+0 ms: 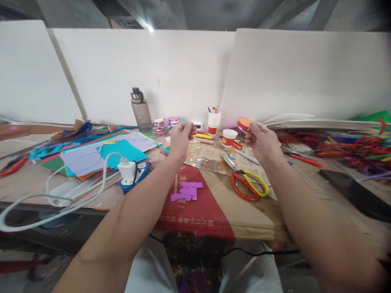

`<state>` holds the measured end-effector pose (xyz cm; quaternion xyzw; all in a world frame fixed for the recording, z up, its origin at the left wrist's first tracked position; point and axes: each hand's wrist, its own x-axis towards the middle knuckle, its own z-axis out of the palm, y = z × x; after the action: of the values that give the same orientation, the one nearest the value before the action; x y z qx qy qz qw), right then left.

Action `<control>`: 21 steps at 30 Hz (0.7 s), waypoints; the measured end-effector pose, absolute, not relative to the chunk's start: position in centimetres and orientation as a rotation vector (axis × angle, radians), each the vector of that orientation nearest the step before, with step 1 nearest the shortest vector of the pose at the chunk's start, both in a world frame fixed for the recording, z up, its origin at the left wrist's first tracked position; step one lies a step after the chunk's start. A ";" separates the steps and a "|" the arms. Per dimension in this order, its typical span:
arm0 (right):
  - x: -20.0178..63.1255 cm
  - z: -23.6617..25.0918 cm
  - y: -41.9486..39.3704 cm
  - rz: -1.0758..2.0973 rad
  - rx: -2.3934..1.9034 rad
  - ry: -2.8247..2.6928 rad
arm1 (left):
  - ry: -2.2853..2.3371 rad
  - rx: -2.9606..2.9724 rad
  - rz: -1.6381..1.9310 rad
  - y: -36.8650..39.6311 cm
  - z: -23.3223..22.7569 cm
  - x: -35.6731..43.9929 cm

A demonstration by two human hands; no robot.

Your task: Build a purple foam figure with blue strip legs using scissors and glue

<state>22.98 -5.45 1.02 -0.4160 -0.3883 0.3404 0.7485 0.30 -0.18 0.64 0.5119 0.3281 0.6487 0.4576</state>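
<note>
My right hand [259,138] is closed on the edge of an orange round disc [244,122], lifted above the back right of the work area. My left hand [183,136] is raised with its fingers pinched together; whatever may be between them is too small to make out. Between the hands stand a red and white paper cup [229,138] and a stack of paper cups [214,120] with pens in it. Scissors with red and yellow handles [249,185] lie on the cardboard [214,203] below my right hand. Several purple strips [187,191] lie nearer to me.
Coloured sheets [82,158], a white plug [126,169] on a blue power strip and its cable are at the left. A water bottle [141,112] stands behind, beside decorated cup pieces [173,122]. At the right lie a black phone-like slab [354,193] and colourful pipe-cleaner-like strands [339,144].
</note>
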 end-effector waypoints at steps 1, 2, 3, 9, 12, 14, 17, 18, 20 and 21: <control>23.1 1.1 -5.4 0.731 -0.894 -0.836 | 0.799 1.220 1.621 -0.2 0.7 0.2; 23.2 1.1 -5.4 0.714 -0.884 -0.826 | 0.787 1.184 1.642 -0.1 0.7 0.1; 23.3 1.1 -5.4 0.697 -0.876 -0.822 | 0.775 1.151 1.662 -0.1 0.8 0.0; 23.1 0.6 -5.0 0.667 -0.843 -0.859 | 0.728 1.089 1.641 0.1 0.5 -0.2; 22.2 0.0 -5.0 0.727 -0.893 -0.907 | 0.757 1.159 1.373 -0.4 -0.2 0.4; 21.4 -0.6 -5.0 0.781 -0.952 -0.952 | 0.758 1.171 1.131 -0.9 -0.8 1.1; 20.4 -1.4 -5.2 0.836 -1.027 -1.063 | 0.696 1.195 0.936 -1.6 -1.4 1.9; 20.1 -1.5 -5.3 0.834 -1.053 -1.104 | 0.654 1.196 0.902 -1.8 -1.5 2.1; 19.7 -1.7 -5.4 0.808 -1.106 -1.178 | 0.568 1.202 0.894 -2.0 -1.6 2.3; 19.6 -1.7 -5.5 0.795 -1.125 -1.209 | 0.532 1.208 0.909 -2.0 -1.5 2.3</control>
<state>19.61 -5.50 -1.73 -0.4871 -0.5232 0.3442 0.6087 2.32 -2.04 -1.51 0.5414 0.2386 0.4074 0.6957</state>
